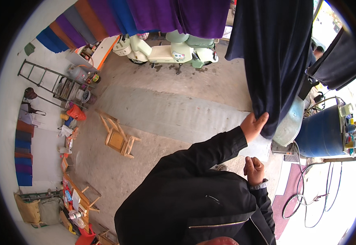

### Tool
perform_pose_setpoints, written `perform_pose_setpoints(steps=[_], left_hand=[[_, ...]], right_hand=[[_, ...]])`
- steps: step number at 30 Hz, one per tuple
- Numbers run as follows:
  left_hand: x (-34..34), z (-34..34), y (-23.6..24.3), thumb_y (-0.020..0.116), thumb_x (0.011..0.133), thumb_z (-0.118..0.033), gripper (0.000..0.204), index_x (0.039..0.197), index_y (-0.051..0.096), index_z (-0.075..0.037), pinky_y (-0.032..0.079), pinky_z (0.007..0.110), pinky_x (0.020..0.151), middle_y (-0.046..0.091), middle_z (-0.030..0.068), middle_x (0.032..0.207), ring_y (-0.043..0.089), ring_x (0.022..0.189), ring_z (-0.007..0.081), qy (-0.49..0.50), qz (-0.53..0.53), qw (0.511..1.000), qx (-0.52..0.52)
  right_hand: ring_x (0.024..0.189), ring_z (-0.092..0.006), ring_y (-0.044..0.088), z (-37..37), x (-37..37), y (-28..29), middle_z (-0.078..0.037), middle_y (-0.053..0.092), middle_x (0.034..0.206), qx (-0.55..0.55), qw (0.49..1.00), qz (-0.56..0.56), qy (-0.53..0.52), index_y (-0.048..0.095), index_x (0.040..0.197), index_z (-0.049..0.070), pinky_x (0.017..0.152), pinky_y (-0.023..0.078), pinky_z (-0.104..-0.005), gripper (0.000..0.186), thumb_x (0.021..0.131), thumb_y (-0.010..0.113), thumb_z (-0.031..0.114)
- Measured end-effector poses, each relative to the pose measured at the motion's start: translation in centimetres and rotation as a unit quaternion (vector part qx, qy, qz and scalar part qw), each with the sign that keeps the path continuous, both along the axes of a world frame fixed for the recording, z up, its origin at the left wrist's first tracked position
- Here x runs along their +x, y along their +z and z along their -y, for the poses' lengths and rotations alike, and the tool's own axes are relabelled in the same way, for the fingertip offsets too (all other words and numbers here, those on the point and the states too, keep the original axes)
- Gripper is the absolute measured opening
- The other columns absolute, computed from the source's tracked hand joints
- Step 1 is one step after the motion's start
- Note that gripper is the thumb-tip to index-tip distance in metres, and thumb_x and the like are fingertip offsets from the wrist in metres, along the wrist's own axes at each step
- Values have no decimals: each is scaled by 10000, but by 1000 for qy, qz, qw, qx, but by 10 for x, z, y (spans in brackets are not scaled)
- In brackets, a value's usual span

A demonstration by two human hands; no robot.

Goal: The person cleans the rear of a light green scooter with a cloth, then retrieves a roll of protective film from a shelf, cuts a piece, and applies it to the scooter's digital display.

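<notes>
My left hand (254, 125) grips the lower part of a long dark navy cloth (276, 57) that hangs from above at the right. Below it, my right hand (254, 170) is curled near my black jacket, not touching the cloth; whether anything is inside its fingers I cannot make out. Beside the cloth's lower end stand a pale metal tub (287, 128) and a blue plastic barrel (321, 130).
A cream scooter (161, 53) stands at the back below hanging coloured cloths (202, 18). A wooden chair (116, 136) is at centre-left, a ladder rack (43, 75) and cluttered table (75, 196) along the left wall. Hoses (298, 202) lie at right; a person (317, 51) is partly behind the cloth.
</notes>
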State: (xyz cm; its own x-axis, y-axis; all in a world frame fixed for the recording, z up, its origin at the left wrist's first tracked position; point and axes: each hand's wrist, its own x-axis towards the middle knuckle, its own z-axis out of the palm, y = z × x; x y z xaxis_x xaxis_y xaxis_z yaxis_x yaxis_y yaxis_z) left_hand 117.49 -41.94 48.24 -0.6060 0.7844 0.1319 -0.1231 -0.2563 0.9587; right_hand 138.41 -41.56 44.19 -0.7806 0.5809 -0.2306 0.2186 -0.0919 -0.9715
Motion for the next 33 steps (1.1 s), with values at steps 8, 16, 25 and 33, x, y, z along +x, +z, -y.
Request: perform_pose_setpoints(steps=[8,16,25,33], left_hand=[[-6,18,25,569,1078,-430,519,1239,652,56,534,340,862,747,118,1029,679,936,176,-7,-42,998,-50],[47,39,38,560,1074,-317,326,1138,659,-12,539,400,782,714,171,904,703,827,277,-168,-155,972,-51],[20,55,9,669,1017,-314,370,1182,652,16,559,403,828,743,213,981,746,954,326,-118,-160,974,-113],[2,58,0,694,1018,-341,600,1426,479,42,558,384,964,666,215,1273,686,1146,276,-103,-86,991,-20]], right_hand=[[556,-153,551,-25,-9,-8,-59,570,618,41,996,-80,-15,572,781,46,558,423,-298,665,1115,331,568],[1348,-316,562,-134,-65,114,-167,560,1484,-215,907,-363,-16,421,1540,51,1137,444,-446,782,1013,572,608],[1084,-240,698,-87,-112,130,-131,694,1249,-103,952,-264,-117,555,1382,0,965,559,-358,442,989,708,132],[1085,-213,692,-82,-94,91,-104,713,1216,-132,956,-228,-125,608,1318,4,970,546,-336,338,1006,683,110]])
